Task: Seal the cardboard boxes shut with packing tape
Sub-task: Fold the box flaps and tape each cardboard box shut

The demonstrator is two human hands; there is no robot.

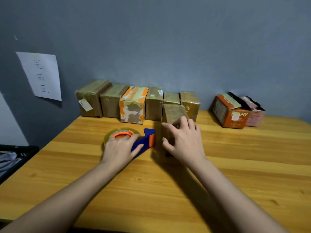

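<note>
A small brown cardboard box [173, 112] stands on the wooden table [235, 165] in the middle. My right hand [183, 140] covers its near side, fingers curled over its top edge. To the left lies a blue and orange tape dispenser [146, 140] with a clear tape roll [121, 132]. My left hand [120, 148] rests on the roll, its thumb along the blue handle. The lower part of the box is hidden behind my right hand.
Several taped cardboard boxes [133, 105] line the grey wall. An orange box [228, 111] and a pink box [254, 113] with loose flaps stand at the back right. A paper sign [41, 75] hangs on the wall. A dark crate [15, 157] sits left of the table.
</note>
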